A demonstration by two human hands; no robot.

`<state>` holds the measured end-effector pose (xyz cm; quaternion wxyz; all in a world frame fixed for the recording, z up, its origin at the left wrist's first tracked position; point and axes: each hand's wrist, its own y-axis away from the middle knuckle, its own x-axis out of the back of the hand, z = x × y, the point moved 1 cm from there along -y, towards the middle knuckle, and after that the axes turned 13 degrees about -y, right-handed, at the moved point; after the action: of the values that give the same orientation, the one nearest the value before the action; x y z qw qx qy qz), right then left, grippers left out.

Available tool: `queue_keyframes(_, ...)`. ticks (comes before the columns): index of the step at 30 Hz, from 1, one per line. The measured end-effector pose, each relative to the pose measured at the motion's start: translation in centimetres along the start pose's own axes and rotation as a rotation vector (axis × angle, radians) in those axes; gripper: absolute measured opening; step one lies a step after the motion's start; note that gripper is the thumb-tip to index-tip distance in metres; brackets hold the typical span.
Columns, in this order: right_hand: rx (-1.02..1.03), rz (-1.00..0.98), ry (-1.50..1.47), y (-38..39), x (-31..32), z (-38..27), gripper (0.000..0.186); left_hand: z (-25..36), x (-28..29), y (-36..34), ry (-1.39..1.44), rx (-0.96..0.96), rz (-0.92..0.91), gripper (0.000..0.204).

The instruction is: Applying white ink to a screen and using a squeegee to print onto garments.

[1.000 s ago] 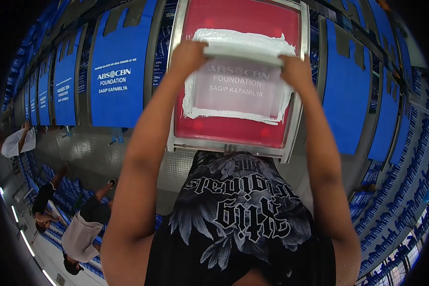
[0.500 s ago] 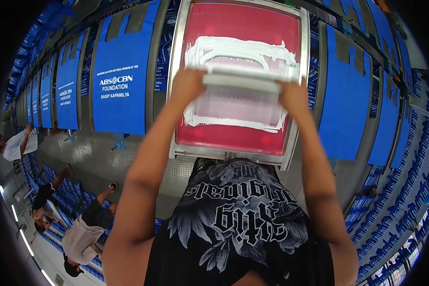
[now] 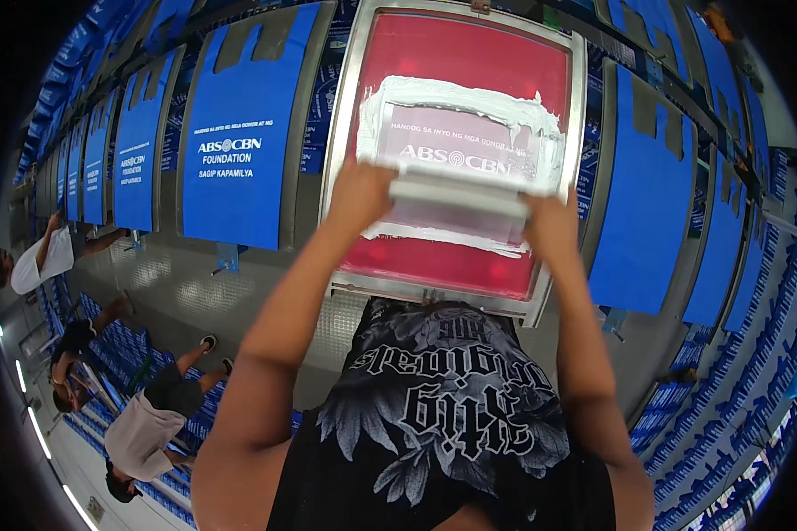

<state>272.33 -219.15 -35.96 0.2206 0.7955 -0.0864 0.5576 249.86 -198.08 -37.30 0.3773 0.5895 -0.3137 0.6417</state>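
Note:
In front of me lies a printing screen with a metal frame [image 3: 578,115] and red mesh [image 3: 465,49]. Thick white ink [image 3: 452,95] rings a pale window in the mesh, heaviest along its far edge. A squeegee [image 3: 459,196] spans that window crosswise, somewhat blurred by motion. Its left end is gripped by my left hand [image 3: 363,199], its right end by my right hand [image 3: 549,228], both closed. Beyond the squeegee, white lettering shows through the window. The squeegee's blade edge cannot be made out.
Blue cut-out bag sheets with white print [image 3: 239,133] lie on boards in a row to my left. More blue sheets [image 3: 639,195] continue to my right. Several people stand at the left, one in a light shirt [image 3: 142,438]. Racks of blue sheets [image 3: 735,425] fill the right side.
Both hands have drawn the squeegee toward me across the window. More of the lettering shows beyond it. My view has shifted slightly.

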Motion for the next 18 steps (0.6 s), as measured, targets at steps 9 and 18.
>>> queue_keyframes(9, 0.014, -0.085, -0.076, -1.3, 4.4, -0.6, 0.044, -0.5, 3.3, -1.0, -0.031, -0.050, -0.098, 0.032)
queue_keyframes(18, 0.018, 0.100, -0.015, -6.0, 2.0, 2.0, 0.031, -1.2, 0.5, -6.5, -0.013, -0.023, 0.050, 0.013)
